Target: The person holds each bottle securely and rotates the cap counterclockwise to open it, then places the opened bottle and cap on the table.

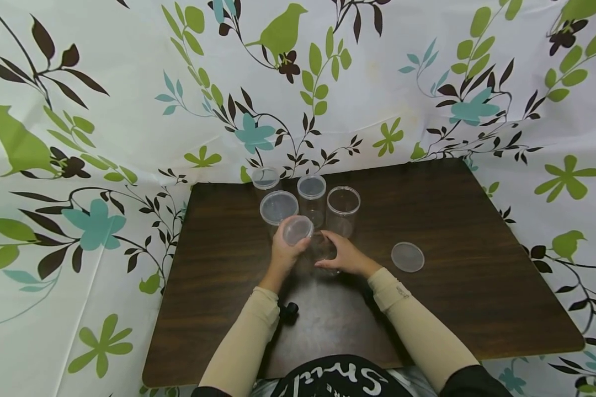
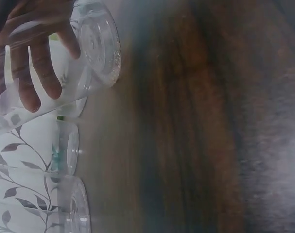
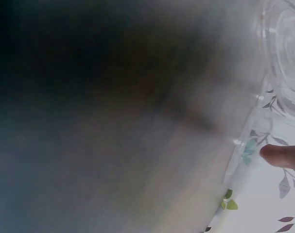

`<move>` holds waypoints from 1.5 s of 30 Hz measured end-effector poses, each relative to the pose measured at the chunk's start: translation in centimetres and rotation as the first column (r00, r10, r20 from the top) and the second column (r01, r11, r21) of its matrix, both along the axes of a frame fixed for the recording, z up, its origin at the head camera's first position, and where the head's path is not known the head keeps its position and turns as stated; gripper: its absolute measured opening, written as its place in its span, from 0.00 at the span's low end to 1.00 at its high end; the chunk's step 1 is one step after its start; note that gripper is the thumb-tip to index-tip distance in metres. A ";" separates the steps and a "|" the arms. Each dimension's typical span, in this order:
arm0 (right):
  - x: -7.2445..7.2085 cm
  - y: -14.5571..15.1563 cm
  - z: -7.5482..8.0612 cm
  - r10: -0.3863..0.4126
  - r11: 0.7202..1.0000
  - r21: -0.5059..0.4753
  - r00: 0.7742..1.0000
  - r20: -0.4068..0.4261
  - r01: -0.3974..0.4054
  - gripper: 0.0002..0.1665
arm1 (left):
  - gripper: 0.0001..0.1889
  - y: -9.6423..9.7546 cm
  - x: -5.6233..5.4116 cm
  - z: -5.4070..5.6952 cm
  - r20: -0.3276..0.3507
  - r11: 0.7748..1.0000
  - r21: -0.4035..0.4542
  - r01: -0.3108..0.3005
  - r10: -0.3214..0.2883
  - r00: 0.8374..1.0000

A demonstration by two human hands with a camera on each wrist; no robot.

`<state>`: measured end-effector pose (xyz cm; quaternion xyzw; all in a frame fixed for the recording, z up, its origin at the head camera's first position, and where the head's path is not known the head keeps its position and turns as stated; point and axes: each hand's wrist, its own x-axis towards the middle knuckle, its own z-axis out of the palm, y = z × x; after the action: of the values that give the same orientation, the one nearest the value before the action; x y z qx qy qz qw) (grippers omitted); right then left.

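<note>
Both hands hold a clear plastic jar [image 1: 323, 251] over the table, tilted with its top toward the left. My left hand [image 1: 281, 256] grips it at the translucent lid [image 1: 298, 230], the thumb at the lid's near edge. I cannot tell if that lid is fully seated. My right hand [image 1: 349, 256] grips the jar's body lower down, thumb in front. In the left wrist view, fingers [image 2: 44, 68] show through the clear wall, and the jar's base [image 2: 99, 46] faces the table. A fingertip [image 3: 278, 158] shows at the right wrist view's edge.
Behind the hands stand lidded jars: one at the back left [image 1: 265, 178], a wider one [image 1: 278, 207] and a narrow one [image 1: 312, 187]. Beside them is a lidless jar [image 1: 344, 199]. A loose lid [image 1: 407, 257] lies on the dark wooden table [image 1: 467, 298], with patterned cloth [image 1: 377, 71] behind.
</note>
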<state>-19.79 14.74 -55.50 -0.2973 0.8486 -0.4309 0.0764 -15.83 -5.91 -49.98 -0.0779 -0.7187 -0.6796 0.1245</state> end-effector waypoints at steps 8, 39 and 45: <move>-1.8 -0.2 -0.4 0.087 0.995 -0.060 0.994 0.071 -0.082 0.62 | 0.33 -0.3 -0.5 0.2 -0.002 0.999 0.000 -0.034 0.034 0.999; -0.6 0.1 1.1 0.263 0.960 -0.196 0.889 0.376 -0.201 0.46 | 0.32 -1.6 -0.6 -3.2 -0.020 0.973 0.192 0.130 -0.129 0.991; 1.3 -0.6 0.8 0.005 0.998 -0.064 0.991 0.131 0.003 0.50 | 0.33 -0.9 -0.7 -3.3 0.013 0.978 0.169 0.122 -0.126 0.992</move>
<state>-18.45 14.19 -54.71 -0.2711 0.8273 -0.4765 0.1224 -16.52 -6.79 -53.29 -0.1038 -0.6539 -0.7452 0.0793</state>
